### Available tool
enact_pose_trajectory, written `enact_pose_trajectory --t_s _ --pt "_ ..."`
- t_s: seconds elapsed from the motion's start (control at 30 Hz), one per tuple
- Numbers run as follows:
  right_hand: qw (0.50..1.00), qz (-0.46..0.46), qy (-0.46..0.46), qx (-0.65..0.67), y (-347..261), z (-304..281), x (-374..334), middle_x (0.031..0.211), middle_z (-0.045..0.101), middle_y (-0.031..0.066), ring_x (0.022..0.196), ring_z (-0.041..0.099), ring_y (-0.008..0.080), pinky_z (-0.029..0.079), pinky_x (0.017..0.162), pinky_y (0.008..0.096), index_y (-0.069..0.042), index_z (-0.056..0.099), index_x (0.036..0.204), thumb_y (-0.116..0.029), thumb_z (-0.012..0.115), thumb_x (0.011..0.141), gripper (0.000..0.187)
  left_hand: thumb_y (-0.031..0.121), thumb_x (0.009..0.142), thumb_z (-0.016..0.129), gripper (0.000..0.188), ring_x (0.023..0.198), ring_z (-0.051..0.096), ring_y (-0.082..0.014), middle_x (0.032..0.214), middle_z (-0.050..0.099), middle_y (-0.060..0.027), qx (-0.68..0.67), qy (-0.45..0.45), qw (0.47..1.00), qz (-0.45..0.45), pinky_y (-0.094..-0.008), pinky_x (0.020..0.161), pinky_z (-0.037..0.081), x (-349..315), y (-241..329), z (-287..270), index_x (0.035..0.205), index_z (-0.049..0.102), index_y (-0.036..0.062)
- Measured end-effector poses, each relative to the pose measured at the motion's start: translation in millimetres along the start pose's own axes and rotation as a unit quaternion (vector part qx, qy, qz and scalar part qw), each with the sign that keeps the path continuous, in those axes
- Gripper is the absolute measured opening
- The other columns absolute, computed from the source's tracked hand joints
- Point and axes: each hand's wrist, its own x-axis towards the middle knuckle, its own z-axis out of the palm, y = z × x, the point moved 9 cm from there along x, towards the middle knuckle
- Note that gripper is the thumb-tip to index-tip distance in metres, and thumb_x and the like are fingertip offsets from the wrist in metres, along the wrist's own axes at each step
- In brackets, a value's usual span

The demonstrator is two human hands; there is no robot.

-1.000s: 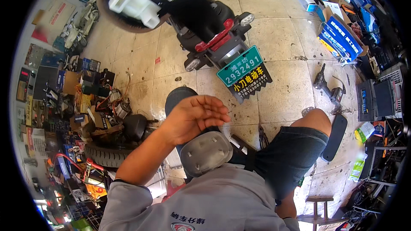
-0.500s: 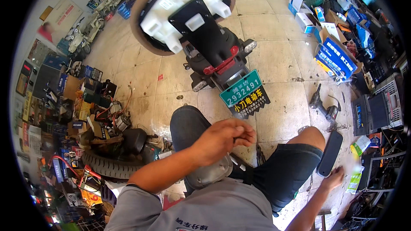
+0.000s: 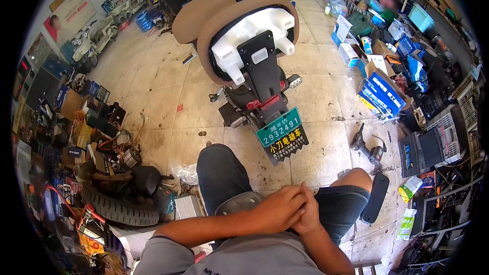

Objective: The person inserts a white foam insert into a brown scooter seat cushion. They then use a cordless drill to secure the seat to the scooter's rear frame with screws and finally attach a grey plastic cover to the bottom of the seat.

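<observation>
Above my lap, my left hand (image 3: 281, 206) and my right hand (image 3: 309, 215) are pressed together with fingers closed. Whether anything small is between them is hidden. Behind the left wrist a grey, smooth-edged piece (image 3: 239, 202) rests by my thigh, partly covered by the forearm. Ahead of my knees stands an electric scooter (image 3: 260, 79), rear end toward me. Its brown backrest (image 3: 206, 53) shows a white moulded inner part (image 3: 239, 40) with a black bracket. A green licence plate (image 3: 279, 126) hangs at the back.
By my right knee, a long black rounded pad (image 3: 375, 198) and a black power drill (image 3: 368, 145) lie on the tiles. Farther right are a blue carton (image 3: 383, 94) and a grey tool case (image 3: 430, 142). A tyre (image 3: 119, 209) and piled parts crowd the left.
My right hand has come from the black pad on the floor to meet my left hand over my lap. The view has tilted up, showing more of the scooter's seat.
</observation>
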Motion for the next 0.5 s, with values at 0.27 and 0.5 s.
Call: enact_pose_trajectory --t_s 0.27,0.5 --pt "0.975 -0.065 0.026 -0.213 -21.9 -26.4 3.3 0.071 0.054 0.0055 0.056 0.049 0.0152 0.036 0.048 0.0268 -0.002 0.064 0.09 -0.034 0.058 0.106 0.037 0.026 0.085 0.076 0.041 0.11 0.059 -0.0338 0.107 0.058 -0.0153 0.333 -0.049 0.924 -0.182 -0.0452 0.092 0.05 -71.1 -45.6 -57.2 0.117 0.064 0.0017" --pt "0.967 -0.057 0.031 -0.246 -14.7 -17.0 -3.8 0.062 0.039 -0.0021 0.05 0.037 0.0088 0.028 0.045 0.0247 -0.003 0.061 0.082 -0.029 0.063 0.103 0.034 0.031 0.085 0.078 0.048 0.096 0.066 -0.0365 0.104 0.06 -0.0168 0.294 -0.063 0.913 -0.277 -0.0462 0.075 0.057 -113.3 -59.0 -63.0 0.121 0.063 0.0021"
